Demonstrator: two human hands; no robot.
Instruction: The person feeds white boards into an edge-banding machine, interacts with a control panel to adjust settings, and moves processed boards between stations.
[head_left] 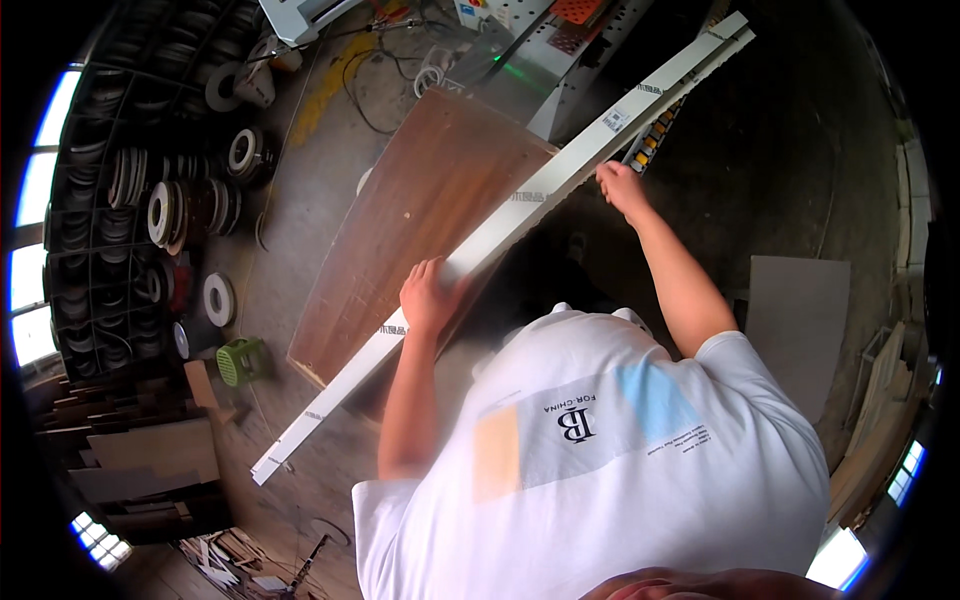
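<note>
One strip slanting over a board; left hand gripping it, right hand near its edge, grip indiscernible.

Brown board: wood-grain face, smooth, faint gloss. Across it, white strip: smooth face, satin; one long edge rough. Beyond board: machine, perforated metal. Left of board: green box, plastic. Right of board: grey panel, matt. Nearer than board: T-shirt, matt cloth.
</note>
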